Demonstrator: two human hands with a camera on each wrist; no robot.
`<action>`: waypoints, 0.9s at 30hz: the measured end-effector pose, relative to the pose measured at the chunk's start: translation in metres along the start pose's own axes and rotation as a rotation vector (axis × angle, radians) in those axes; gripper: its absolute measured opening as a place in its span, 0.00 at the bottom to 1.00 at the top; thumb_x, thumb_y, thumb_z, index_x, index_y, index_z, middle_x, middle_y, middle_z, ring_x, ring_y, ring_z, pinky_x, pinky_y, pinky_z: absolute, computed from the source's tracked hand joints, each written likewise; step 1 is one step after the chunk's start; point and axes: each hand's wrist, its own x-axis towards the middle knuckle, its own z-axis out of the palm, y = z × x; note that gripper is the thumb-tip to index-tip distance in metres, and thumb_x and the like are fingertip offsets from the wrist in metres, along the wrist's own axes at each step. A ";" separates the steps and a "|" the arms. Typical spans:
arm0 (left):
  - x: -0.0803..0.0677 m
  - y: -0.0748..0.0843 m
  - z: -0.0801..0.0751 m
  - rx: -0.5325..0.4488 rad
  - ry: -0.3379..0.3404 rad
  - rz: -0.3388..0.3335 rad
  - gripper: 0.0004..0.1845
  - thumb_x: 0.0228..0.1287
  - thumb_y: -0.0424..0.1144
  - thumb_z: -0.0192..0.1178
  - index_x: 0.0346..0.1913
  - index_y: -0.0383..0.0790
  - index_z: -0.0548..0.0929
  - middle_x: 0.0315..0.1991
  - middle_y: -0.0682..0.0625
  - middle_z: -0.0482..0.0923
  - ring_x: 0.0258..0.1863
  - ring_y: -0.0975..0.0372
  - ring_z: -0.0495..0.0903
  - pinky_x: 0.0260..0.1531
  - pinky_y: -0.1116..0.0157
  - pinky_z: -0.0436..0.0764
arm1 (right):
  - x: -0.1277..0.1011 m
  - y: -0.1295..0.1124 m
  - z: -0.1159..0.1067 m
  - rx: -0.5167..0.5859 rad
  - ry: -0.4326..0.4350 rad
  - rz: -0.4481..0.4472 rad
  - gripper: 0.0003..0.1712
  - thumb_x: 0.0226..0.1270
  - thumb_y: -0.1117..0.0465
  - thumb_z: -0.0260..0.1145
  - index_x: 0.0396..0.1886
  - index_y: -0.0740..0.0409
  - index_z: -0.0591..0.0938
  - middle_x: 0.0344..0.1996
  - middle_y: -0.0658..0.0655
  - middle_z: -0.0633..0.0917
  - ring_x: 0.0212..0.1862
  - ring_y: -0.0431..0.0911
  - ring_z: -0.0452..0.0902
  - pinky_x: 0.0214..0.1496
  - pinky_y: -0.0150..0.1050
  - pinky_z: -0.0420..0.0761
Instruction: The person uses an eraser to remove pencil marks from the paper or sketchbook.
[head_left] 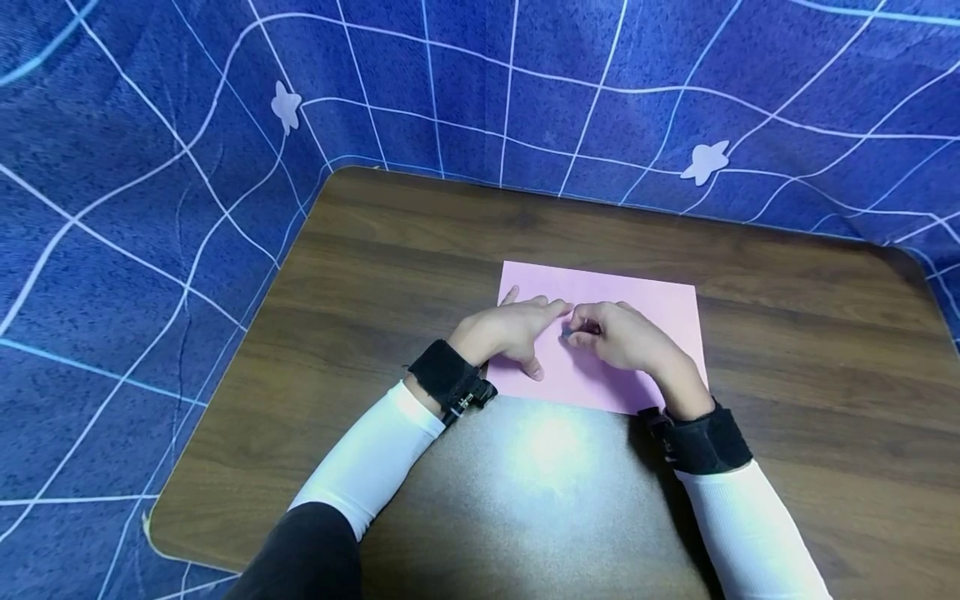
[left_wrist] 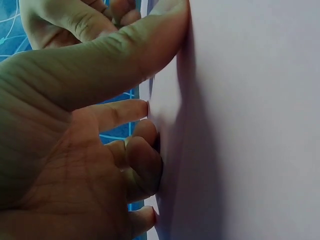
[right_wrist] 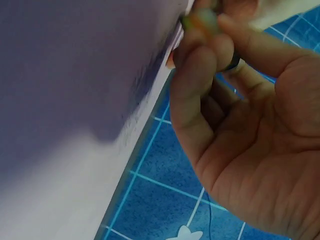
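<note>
A sheet of pink paper (head_left: 630, 292) lies on the wooden table. My left hand (head_left: 513, 327) rests on its left part with fingers and thumb spread, pressing on the sheet. In the left wrist view the thumb (left_wrist: 125, 50) and fingertips meet the paper. My right hand (head_left: 626, 337) is over the middle of the sheet. Between thumb and curled fingers it pinches a small stubby object (right_wrist: 206, 21) with pale, greenish and orange tones; its exact kind I cannot tell. Thin dark marks (right_wrist: 142, 85) show on the paper close to that hand.
The brown wooden table (head_left: 420, 225) has rounded corners and extends on every side of the paper. A blue cloth (head_left: 465, 83) with white grid lines and star shapes hangs behind and to the left. A bright glare lies on the table in front of the sheet.
</note>
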 end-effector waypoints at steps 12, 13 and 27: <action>0.001 0.001 0.000 -0.010 -0.007 -0.004 0.63 0.50 0.48 0.80 0.83 0.52 0.48 0.84 0.49 0.50 0.84 0.60 0.46 0.82 0.46 0.34 | -0.001 0.010 -0.006 -0.109 0.146 0.097 0.05 0.70 0.61 0.67 0.40 0.58 0.83 0.31 0.58 0.89 0.33 0.54 0.82 0.38 0.52 0.78; 0.001 0.001 0.000 -0.014 -0.008 -0.006 0.63 0.50 0.48 0.80 0.83 0.52 0.48 0.84 0.49 0.50 0.84 0.59 0.46 0.82 0.46 0.33 | -0.001 0.009 -0.006 -0.099 0.122 0.074 0.04 0.70 0.61 0.67 0.40 0.58 0.83 0.29 0.56 0.88 0.32 0.52 0.80 0.37 0.50 0.77; 0.000 0.001 0.000 -0.009 -0.019 -0.008 0.63 0.51 0.48 0.79 0.84 0.53 0.47 0.84 0.48 0.49 0.84 0.58 0.45 0.82 0.45 0.34 | -0.002 0.007 -0.007 -0.044 0.108 0.113 0.05 0.69 0.59 0.70 0.38 0.55 0.85 0.32 0.54 0.89 0.36 0.51 0.83 0.41 0.49 0.77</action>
